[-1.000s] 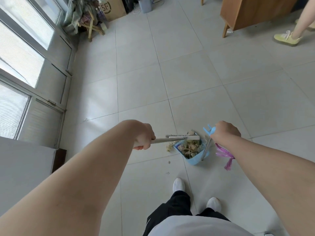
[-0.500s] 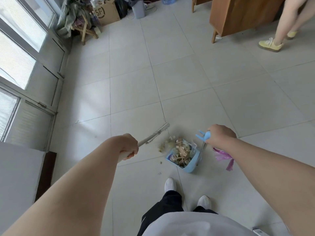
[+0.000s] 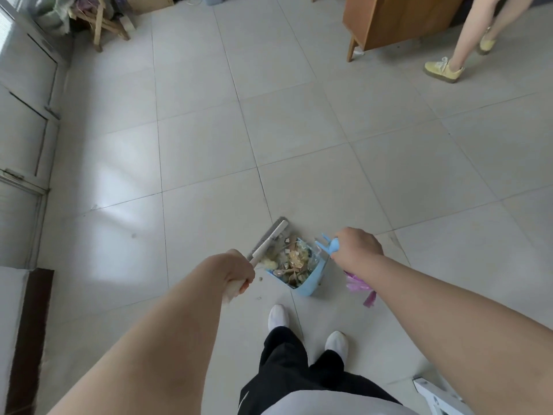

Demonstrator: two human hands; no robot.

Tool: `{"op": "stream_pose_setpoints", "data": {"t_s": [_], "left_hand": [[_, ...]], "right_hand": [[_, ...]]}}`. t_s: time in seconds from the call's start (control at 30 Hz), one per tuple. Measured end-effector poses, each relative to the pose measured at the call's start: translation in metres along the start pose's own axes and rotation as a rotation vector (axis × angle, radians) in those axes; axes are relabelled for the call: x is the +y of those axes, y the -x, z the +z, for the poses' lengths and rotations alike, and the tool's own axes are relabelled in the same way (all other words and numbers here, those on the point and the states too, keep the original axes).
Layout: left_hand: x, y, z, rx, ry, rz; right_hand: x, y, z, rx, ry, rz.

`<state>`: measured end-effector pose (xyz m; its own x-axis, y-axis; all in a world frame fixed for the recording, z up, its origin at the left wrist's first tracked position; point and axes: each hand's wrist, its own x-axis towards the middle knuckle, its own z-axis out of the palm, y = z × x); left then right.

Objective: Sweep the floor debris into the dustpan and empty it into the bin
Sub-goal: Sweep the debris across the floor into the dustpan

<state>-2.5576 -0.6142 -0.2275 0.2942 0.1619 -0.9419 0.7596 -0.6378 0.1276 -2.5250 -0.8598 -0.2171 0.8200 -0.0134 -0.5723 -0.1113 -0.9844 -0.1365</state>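
Much of the broom handle (image 3: 269,241) hides in our clenched left grip (image 3: 237,269); the dustpan (image 3: 311,284) sits lower-left of our right grip (image 3: 356,250), which clasps its handle (image 3: 331,246).

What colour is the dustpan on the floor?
Light blue dustpan, seen in the head view, the only one.

A lived-in room at home.
Pale tiled floor (image 3: 299,130), wooden cabinet (image 3: 398,19) upper right, cluttered wooden stool (image 3: 101,25) upper left.

Bright, even daylight from the windows (image 3: 6,28) at the upper left. Pale glare patch on the floor tiles (image 3: 119,244) at centre left. Faint, soft shadows. Debris (image 3: 291,262) at lower centre fairly sharp. Strong wide-angle bending toward the corners, bottom edge stretched.
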Motion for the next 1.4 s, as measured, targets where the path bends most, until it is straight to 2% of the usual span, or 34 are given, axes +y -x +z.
{"op": "stream_pose_setpoints", "data": {"t_s": [0.13,0.37,0.83,0.93,1.17,1.4], "left_hand": [[0.018,0.028,0.006,-0.133,0.071,0.000],[0.015,0.068,-0.013,-0.146,0.383,-0.042],[0.016,0.105,-0.039,-0.076,0.555,-0.036],[0.018,0.100,-0.044,-0.041,0.440,-0.020],[0.048,0.069,-0.023,0.117,-0.002,0.070],[0.022,0.032,-0.003,0.185,-0.296,0.076]], "right_hand": [[-0.013,-0.001,-0.003,0.018,-0.003,-0.010],[-0.007,0.002,-0.009,0.018,-0.005,-0.026],[0.044,0.025,-0.006,-0.029,-0.008,-0.072],[0.049,0.029,-0.004,-0.024,0.000,-0.085],[0.055,0.035,0.006,-0.029,-0.008,-0.045],[0.045,0.041,0.022,-0.020,0.010,-0.015]]}}
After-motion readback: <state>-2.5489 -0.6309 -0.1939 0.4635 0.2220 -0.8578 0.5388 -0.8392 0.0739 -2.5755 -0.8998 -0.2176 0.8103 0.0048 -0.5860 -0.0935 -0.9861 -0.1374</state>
